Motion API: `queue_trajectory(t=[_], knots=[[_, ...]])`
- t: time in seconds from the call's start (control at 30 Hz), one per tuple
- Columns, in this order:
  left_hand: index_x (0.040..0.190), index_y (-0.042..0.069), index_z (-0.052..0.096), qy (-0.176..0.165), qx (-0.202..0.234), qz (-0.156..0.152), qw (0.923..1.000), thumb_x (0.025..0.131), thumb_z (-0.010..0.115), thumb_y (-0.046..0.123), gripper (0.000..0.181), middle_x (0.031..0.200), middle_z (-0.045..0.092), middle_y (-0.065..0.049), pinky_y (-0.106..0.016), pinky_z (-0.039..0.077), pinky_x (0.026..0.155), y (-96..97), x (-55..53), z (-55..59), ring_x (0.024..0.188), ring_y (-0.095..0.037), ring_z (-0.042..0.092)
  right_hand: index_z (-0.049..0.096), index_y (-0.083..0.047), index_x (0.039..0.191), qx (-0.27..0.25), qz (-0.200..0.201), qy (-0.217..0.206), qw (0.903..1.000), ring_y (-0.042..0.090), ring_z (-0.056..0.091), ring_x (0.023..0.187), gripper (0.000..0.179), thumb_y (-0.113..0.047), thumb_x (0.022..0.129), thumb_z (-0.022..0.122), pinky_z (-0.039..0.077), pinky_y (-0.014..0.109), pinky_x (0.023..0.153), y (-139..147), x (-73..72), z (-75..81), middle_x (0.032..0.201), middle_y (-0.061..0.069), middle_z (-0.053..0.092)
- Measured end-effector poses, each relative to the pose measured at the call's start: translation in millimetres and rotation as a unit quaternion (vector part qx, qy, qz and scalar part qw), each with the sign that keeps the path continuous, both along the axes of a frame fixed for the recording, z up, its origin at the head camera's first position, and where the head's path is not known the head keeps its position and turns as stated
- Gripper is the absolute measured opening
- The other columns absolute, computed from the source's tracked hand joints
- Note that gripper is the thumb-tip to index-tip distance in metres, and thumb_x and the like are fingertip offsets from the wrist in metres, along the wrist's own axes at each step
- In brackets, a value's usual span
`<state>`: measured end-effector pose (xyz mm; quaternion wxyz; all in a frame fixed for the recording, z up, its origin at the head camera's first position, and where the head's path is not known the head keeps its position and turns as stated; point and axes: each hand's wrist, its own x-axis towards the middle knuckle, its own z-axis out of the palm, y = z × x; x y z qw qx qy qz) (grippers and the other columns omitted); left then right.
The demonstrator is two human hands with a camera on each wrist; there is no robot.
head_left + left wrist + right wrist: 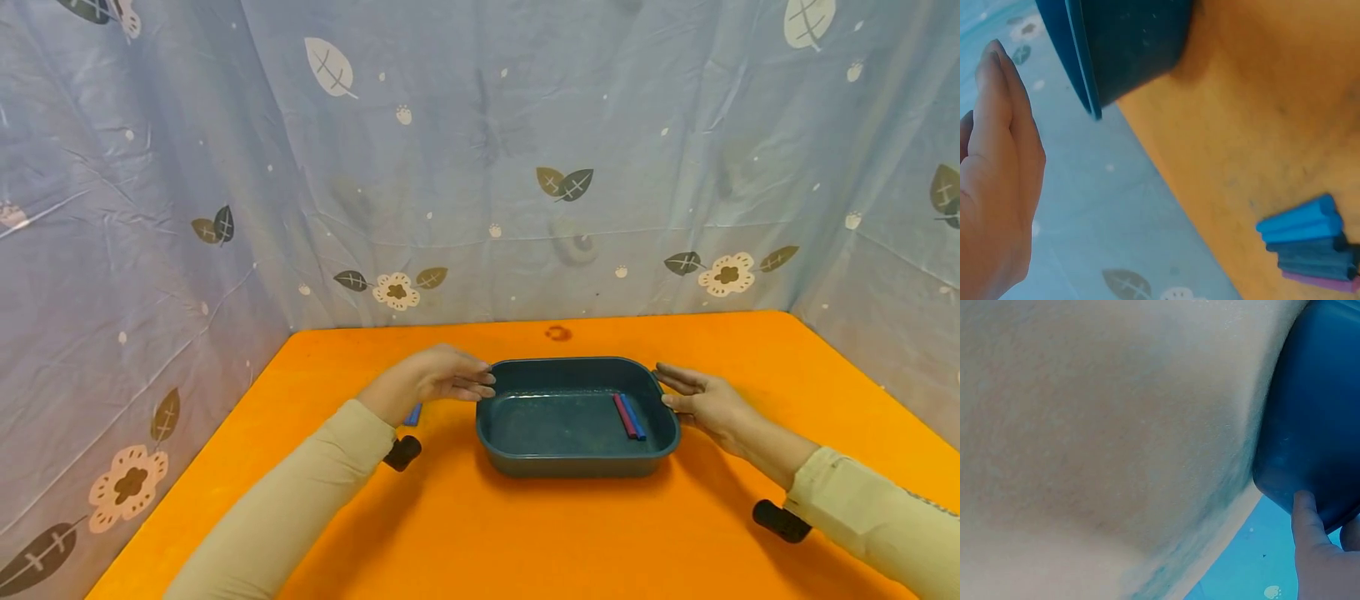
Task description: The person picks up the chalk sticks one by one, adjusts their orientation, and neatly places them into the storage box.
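Observation:
A dark teal rectangular basin [577, 457] stands on the orange tabletop in front of me. Inside it, toward its right end, lie a red stick [624, 416] and a blue stick [633, 417] side by side. My left hand [442, 375] is at the basin's left rim, fingers stretched out; the left wrist view has a gap between these fingers [1000, 94] and the wall. At the right end, my right hand [708, 408] pinches the rim, one fingertip [1305, 503] pressed on the outer wall and another digit partly hidden at the edge.
Several ridged sticks, blue sticks [1300, 219], dark teal and purple, lie together on the table below my left wrist. A patterned curtain [480, 167] closes off the back and both sides. Black devices [402, 452] hang beneath both wrists.

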<state>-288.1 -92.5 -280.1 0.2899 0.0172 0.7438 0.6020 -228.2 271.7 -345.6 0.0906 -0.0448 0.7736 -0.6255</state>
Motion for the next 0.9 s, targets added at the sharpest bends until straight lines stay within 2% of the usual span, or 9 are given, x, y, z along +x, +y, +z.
queue_trajectory(t=[0.1, 0.33, 0.57, 0.8, 0.9], knots=[[0.139, -0.011, 0.043, 0.000, 0.005, 0.009, 1.0000, 0.103, 0.049, 0.007, 0.041, 0.132, 0.054, -0.025, -0.028, 0.056, 0.083, -8.7, 1.4, -0.2, 0.123, -0.038, 0.053, 0.006, 0.006, 0.152, 0.001, -0.001, -0.002, 1.0000, 0.001, 0.058, 0.087, 0.062, 0.002, 0.102, 0.043, 0.052, 0.022, 0.077, 0.8, 0.1, -0.4, 0.153, 0.031, 0.009], [0.142, -0.013, 0.036, 0.010, 0.008, 0.008, 0.9999, 0.104, 0.045, 0.007, 0.044, 0.140, 0.045, -0.030, -0.036, 0.050, 0.096, -30.1, 4.1, -4.0, 0.127, -0.040, 0.048, 0.007, 0.006, 0.152, -0.003, -0.001, 0.000, 1.0000, 0.001, 0.058, 0.088, 0.062, 0.001, 0.102, 0.044, 0.051, 0.022, 0.076, 0.3, -0.4, 0.0, 0.154, 0.030, 0.009], [0.144, -0.013, 0.032, 0.021, 0.010, 0.001, 0.9997, 0.105, 0.042, 0.007, 0.045, 0.145, 0.038, -0.031, -0.039, 0.046, 0.102, -51.1, 6.1, -5.3, 0.131, -0.042, 0.043, 0.007, 0.006, 0.152, -0.003, 0.001, -0.001, 1.0000, 0.001, 0.058, 0.089, 0.063, 0.001, 0.102, 0.045, 0.051, 0.022, 0.075, 0.1, 0.0, 0.2, 0.154, 0.030, 0.009], [0.144, -0.014, 0.028, 0.021, 0.020, 0.004, 0.9996, 0.105, 0.039, 0.008, 0.047, 0.147, 0.031, -0.034, -0.048, 0.033, 0.110, -66.5, 8.4, -9.9, 0.133, -0.044, 0.038, 0.007, 0.006, 0.152, -0.006, 0.000, -0.003, 1.0000, 0.000, 0.058, 0.088, 0.062, 0.001, 0.102, 0.044, 0.051, 0.022, 0.075, -0.1, 0.1, -0.2, 0.154, 0.030, 0.008], [0.145, -0.014, 0.026, 0.023, 0.012, 0.006, 0.9997, 0.105, 0.040, 0.010, 0.049, 0.148, 0.030, -0.034, -0.047, 0.035, 0.109, -71.9, 9.2, -10.0, 0.133, -0.043, 0.039, 0.007, 0.006, 0.152, -0.009, 0.001, -0.002, 1.0000, -0.001, 0.058, 0.089, 0.063, 0.000, 0.102, 0.045, 0.052, 0.022, 0.076, -0.4, -0.2, 0.1, 0.154, 0.030, 0.009]])
